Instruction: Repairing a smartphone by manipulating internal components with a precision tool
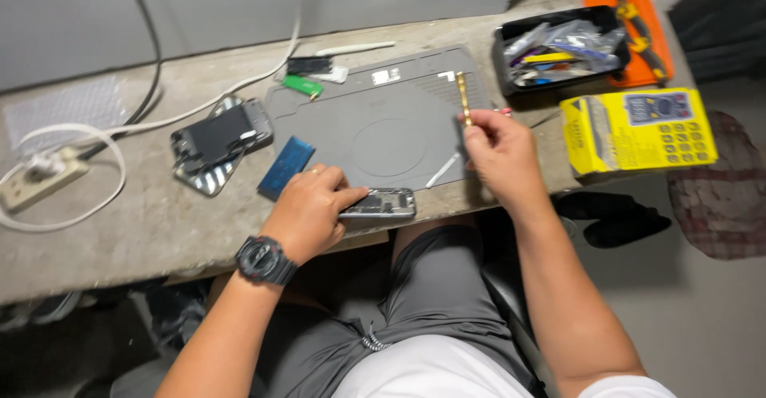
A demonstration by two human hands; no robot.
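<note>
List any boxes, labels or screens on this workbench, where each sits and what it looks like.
Yellow rectangular cardboard box: right end of the bench, picture of a meter on top.
Black open plastic tray: behind the box, filled with small tools.
Blue flat rectangular piece: beside the left hand, left of the grey mat.
Opened dark phone body: left of the mat.
</note>
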